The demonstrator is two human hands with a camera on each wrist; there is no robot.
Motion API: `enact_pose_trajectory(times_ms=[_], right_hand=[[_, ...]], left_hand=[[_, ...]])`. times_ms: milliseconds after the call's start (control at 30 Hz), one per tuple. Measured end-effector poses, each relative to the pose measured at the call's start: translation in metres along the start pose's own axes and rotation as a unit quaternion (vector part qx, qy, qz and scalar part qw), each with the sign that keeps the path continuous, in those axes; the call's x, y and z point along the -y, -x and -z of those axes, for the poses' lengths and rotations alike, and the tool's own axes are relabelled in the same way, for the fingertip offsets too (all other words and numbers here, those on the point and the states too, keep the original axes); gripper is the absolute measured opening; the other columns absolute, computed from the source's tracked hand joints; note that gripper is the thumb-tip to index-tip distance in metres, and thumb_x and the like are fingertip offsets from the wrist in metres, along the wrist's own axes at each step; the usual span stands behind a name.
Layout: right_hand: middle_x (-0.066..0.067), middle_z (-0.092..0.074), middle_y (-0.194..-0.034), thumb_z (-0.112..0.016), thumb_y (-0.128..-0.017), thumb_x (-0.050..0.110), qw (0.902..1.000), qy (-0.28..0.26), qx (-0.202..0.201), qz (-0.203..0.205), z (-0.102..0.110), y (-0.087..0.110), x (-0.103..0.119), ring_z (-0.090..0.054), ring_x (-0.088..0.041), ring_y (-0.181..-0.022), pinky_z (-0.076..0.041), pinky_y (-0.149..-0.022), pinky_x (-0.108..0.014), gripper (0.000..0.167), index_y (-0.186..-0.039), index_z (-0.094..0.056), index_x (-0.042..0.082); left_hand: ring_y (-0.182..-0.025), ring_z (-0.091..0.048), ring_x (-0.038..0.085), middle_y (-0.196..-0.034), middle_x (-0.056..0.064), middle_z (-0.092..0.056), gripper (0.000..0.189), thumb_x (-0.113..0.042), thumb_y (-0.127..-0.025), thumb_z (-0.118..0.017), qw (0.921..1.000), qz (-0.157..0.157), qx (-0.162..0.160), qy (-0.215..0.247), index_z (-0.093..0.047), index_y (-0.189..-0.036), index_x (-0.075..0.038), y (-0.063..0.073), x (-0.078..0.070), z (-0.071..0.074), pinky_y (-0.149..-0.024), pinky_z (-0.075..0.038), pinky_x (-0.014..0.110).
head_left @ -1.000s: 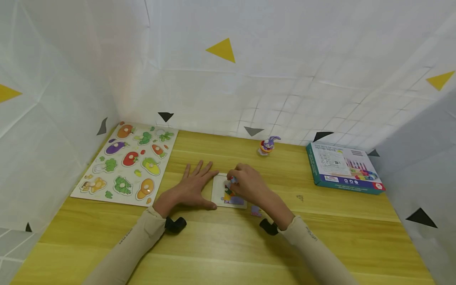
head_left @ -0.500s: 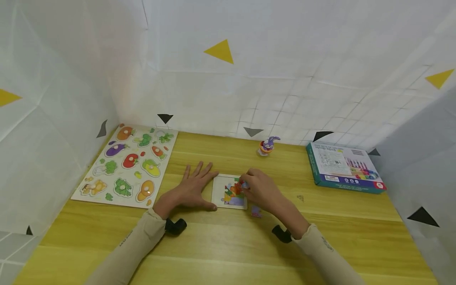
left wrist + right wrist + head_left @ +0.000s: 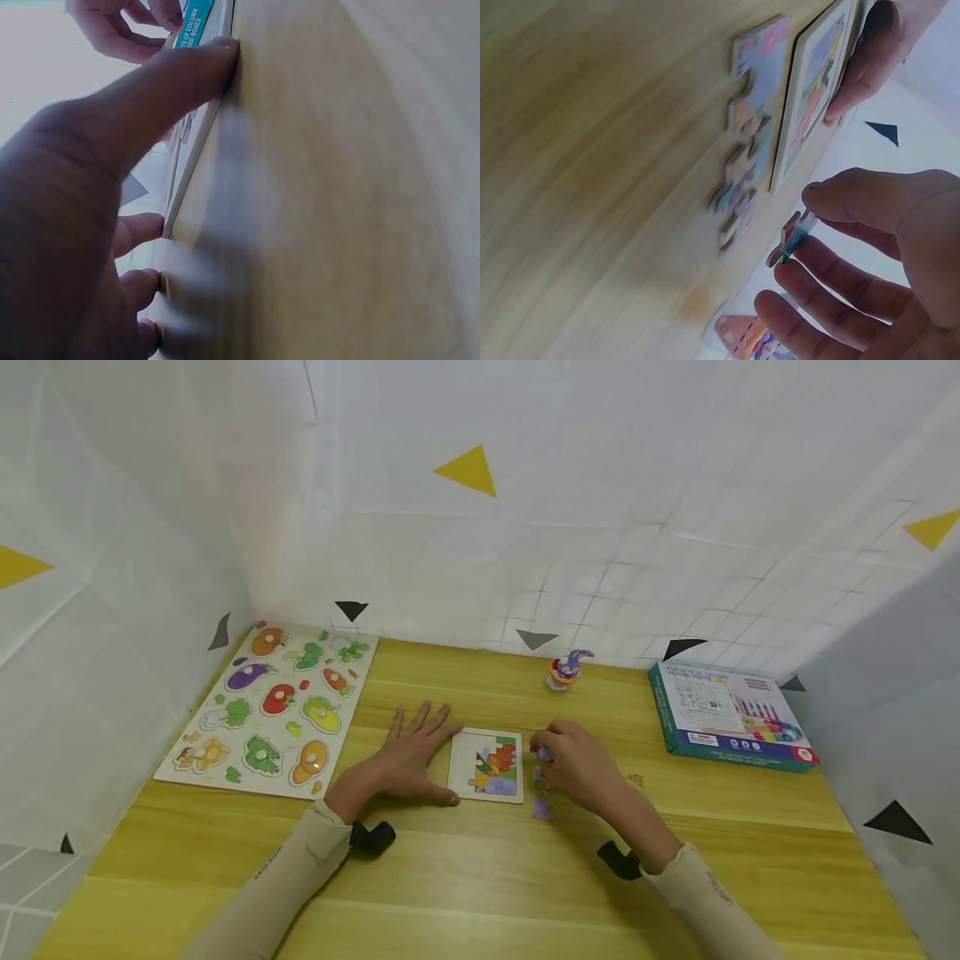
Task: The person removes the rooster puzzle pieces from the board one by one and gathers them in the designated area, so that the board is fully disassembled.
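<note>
Bracing a square, pale-rimmed wooden puzzle tray (image 3: 462, 762) with splayed left hand (image 3: 407, 764), likely against sliding; right of the tray, pinching a small multicoloured jigsaw piece (image 3: 795, 235) in right hand (image 3: 579, 764), perhaps for control.

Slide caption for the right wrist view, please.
Right hand pinches a puzzle piece; other pieces lie beside the board, left hand at its far edge.

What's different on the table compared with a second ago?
The right hand has moved rightward off the puzzle tray to the loose pieces beside it, still pinching a puzzle piece; no release shows. The left hand stays spread at the tray's left side; the rabbit figure and box stayed put.
</note>
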State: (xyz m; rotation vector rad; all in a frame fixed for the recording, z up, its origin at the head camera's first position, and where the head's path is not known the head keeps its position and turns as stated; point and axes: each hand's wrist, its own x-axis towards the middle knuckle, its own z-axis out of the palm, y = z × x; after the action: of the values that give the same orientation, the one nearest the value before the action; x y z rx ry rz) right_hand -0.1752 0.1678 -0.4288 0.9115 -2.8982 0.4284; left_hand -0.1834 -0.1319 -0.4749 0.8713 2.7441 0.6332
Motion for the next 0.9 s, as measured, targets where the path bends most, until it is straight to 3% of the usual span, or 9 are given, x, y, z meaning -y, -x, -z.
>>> enact_pose_trajectory(times_ms=[433, 900], right_hand=[[-0.006, -0.064, -0.093, -0.079, -0.079, 0.001, 0.9994, 0.005, -0.03, -0.016, 0.007, 0.011, -0.026, -0.06, -0.021, -0.082, -0.054, -0.071, -0.04, 0.022, -0.1, -0.075, 0.006], [-0.008, -0.064, -0.091, -0.078, -0.08, 0.002, 0.9988, 0.001, -0.005, -0.048, 0.003, 0.014, -0.035, -0.058, -0.02, -0.079, -0.054, -0.071, -0.039, 0.02, -0.1, -0.076, 0.005]], left_hand=[[-0.151, 0.006, 0.038, -0.167, 0.012, -0.004, 0.112, -0.07, -0.074, -0.074, 1.0, 0.005, 0.002, -0.004, -0.025, -0.16, -0.019, 0.001, 0.0, 0.001, -0.113, 0.01, 0.065], [-0.151, 0.007, 0.038, -0.167, 0.012, -0.003, 0.112, -0.069, -0.074, -0.074, 1.0, 0.005, 0.005, -0.003, -0.025, -0.161, -0.019, 0.001, 0.0, 0.001, -0.113, 0.01, 0.065]])
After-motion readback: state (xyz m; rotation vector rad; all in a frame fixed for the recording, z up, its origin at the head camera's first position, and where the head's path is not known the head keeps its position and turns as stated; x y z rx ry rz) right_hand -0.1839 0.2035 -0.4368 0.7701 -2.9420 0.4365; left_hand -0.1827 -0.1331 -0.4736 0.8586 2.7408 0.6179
